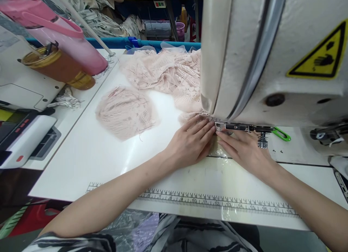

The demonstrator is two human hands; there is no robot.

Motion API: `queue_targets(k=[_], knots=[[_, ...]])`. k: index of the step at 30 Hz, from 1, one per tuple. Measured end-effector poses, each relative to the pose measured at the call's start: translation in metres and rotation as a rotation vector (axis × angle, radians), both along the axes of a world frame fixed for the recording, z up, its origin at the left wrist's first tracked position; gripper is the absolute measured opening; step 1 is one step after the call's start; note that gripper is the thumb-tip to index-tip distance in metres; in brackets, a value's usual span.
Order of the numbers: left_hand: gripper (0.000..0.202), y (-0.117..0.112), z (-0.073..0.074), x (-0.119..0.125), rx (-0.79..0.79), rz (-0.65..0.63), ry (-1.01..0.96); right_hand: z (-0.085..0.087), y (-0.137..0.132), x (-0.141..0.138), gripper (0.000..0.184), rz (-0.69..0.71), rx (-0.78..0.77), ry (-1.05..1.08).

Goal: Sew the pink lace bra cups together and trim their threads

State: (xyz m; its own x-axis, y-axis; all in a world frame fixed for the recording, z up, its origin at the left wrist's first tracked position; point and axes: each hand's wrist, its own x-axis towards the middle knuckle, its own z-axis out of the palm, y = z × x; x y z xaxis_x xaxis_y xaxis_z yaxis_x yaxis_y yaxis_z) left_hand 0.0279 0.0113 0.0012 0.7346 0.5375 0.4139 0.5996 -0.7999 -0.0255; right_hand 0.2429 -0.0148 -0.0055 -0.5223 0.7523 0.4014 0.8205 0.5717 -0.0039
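My left hand [191,141] lies on pale pink lace fabric [191,116] at the sewing machine's presser foot [218,126]. Its fingers are stretched out side by side, with the fingertips close against the foot. My right hand [246,147] rests on the other side of the foot, fingers extended toward it and partly hidden behind the machine's metal parts. Whether any lace is under the right fingertips I cannot make out. The sewing machine head [244,56] hides the fabric behind it. A separate pink lace piece [126,112] lies flat to the left.
A heap of pink lace [165,69] lies at the back. On the left stand a pink bottle [65,41], a brown cup [58,69] and a control panel [29,139]. A green-handled tool [282,134] lies at right. A printed ruler [195,200] runs along the front edge.
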Motion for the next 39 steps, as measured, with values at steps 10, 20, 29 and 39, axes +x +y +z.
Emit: queue_targets(k=[10, 20, 29, 39], knots=[[0.041, 0.0, -0.001, 0.001, -0.033, 0.038, 0.037, -0.004, 0.007, -0.001, 0.031, 0.027, -0.051, 0.113], [0.044, -0.001, 0.001, 0.002, -0.084, 0.069, 0.07, 0.0, 0.008, -0.002, 0.029, 0.03, -0.013, 0.07], [0.046, -0.001, 0.0, 0.002, -0.097, 0.097, 0.07, 0.007, 0.014, 0.009, 0.019, -0.031, 0.062, 0.037], [0.053, -0.004, 0.001, 0.001, -0.134, 0.162, 0.087, -0.01, 0.019, 0.017, 0.03, -0.195, 0.016, 0.106]])
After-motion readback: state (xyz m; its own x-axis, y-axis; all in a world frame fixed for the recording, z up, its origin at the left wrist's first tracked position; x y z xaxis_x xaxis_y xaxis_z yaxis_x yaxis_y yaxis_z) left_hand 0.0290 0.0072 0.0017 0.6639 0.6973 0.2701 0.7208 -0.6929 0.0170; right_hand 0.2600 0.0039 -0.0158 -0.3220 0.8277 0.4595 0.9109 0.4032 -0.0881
